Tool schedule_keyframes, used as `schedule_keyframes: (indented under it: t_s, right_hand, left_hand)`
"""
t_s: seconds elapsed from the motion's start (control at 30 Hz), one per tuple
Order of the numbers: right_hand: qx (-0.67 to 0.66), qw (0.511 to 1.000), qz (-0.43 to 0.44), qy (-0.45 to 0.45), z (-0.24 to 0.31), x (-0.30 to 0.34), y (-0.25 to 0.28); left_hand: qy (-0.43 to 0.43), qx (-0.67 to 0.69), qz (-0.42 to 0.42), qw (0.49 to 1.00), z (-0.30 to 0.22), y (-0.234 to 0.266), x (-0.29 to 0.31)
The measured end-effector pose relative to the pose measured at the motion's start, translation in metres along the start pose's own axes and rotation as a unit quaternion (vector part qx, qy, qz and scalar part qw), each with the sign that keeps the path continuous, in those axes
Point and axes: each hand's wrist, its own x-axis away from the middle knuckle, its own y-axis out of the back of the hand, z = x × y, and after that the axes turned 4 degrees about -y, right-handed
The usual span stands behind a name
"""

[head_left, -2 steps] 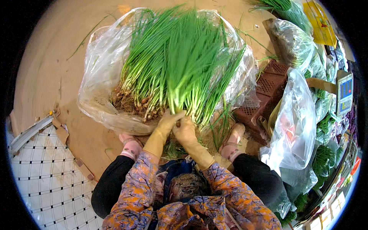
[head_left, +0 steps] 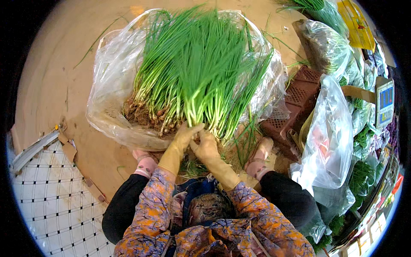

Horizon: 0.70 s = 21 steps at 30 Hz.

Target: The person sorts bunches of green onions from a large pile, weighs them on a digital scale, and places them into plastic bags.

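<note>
A loose bunch of scallions [head_left: 196, 109] stands with its white stems toward me and its green leaves fanned out away from me. My left hand [head_left: 185, 136], in a tan rubber glove, is closed round the lower stems. Against it, my right hand [head_left: 208, 150], gloved the same way, grips at the root end, its thumb a little apart from the fingers; its fingertips are partly hidden. Behind and beside the bunch lies a big heap of scallions [head_left: 160, 92], brown soil on the roots at its left, resting on a clear plastic bag [head_left: 109, 85].
At the right lies a brown perforated plastic crate [head_left: 282, 124] with a clear bag [head_left: 327, 137] beside it. Beyond are a scale display [head_left: 385, 103], bagged greens [head_left: 327, 47] and a yellow basket [head_left: 357, 25]. White tiles [head_left: 55, 192] cover the lower left. My feet flank the heap.
The bunch and my left hand have shifted slightly left. My right thumb has moved out a little from its fingers, widening the gap between the hands.
</note>
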Motion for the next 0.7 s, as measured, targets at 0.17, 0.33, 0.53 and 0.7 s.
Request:
schedule_keyframes:
  t_s: [0.17,0.33,0.53,0.7]
  right_hand:
    - [-0.213,0.934,-0.092,-0.272,-0.083,0.013,0.026]
    - [-0.123,0.901,-0.07,-0.409,-0.118,0.001,0.004]
    - [-0.317,0.866,0.0,-0.385,-0.13,-0.004,0.007]
    - [-0.264,0.871,0.093,-0.404,-0.094,-0.035,0.02]
  left_hand:
    - [0.005,-0.094,-0.005,0.996,-0.013,0.029,-0.008]
    - [0.016,-0.094,0.119,0.988,-0.023,-0.016,-0.01]
    - [0.044,-0.084,0.161,0.982,0.021,0.006,-0.046]
    - [0.067,-0.127,0.202,0.969,-0.001,-0.014,-0.038]
